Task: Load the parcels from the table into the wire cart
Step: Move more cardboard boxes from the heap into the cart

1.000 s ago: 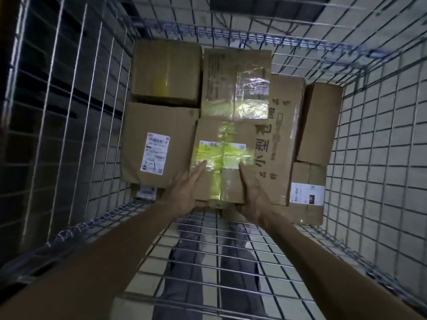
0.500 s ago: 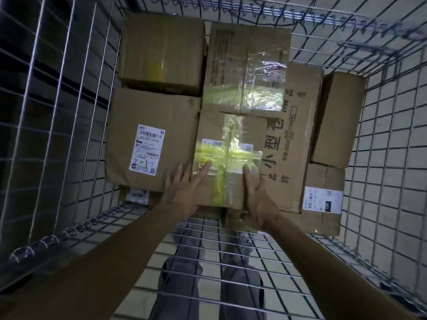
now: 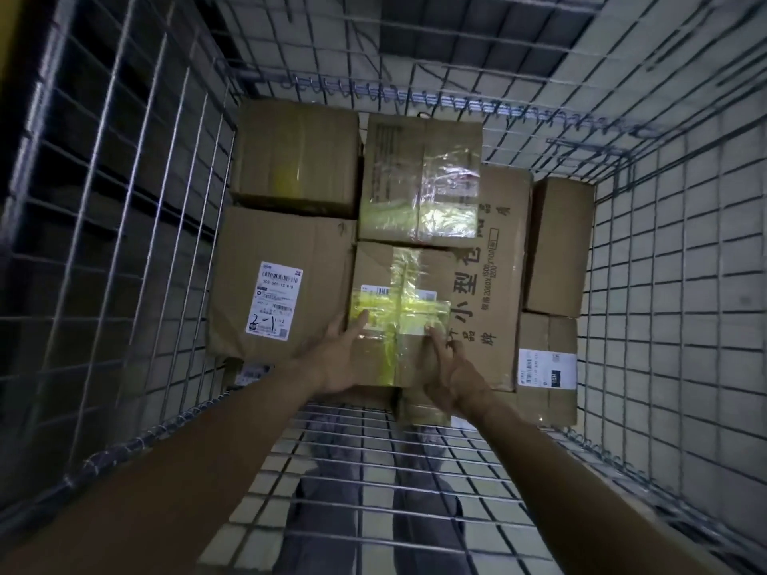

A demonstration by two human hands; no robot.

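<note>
Nearest, through the near mesh wall of the wire cart (image 3: 373,471), the person's legs (image 3: 319,516) show on the tiled floor outside. Both forearms reach over that wall and down into the cart. The left hand (image 3: 340,359) clasps the near left edge of a taped parcel (image 3: 398,284), thumb laid on top and fingers down its side. The right hand (image 3: 452,375) grips the near right edge, with a fingertip on the yellow tape and the other fingers curled at the side. The parcel sits on top of the load, resting partly on a large printed box (image 3: 502,284), and looks set down or very nearly so; whether its full weight is off the hands I cannot tell. Under its near edge lies a small wrapped packet (image 3: 423,408). To the left lies a flat labelled box (image 3: 286,259), and to the right a low box (image 3: 548,379) with a white label. Farther right an upright box (image 3: 560,242) stands against the wall. At the far end a plain box (image 3: 294,155) and a shiny-taped box (image 3: 419,180) sit side by side. By my reading the loading is well along, with the cart bottom largely covered and a second layer begun. The desk is out of view, so how many parcels remain cannot be judged.
</note>
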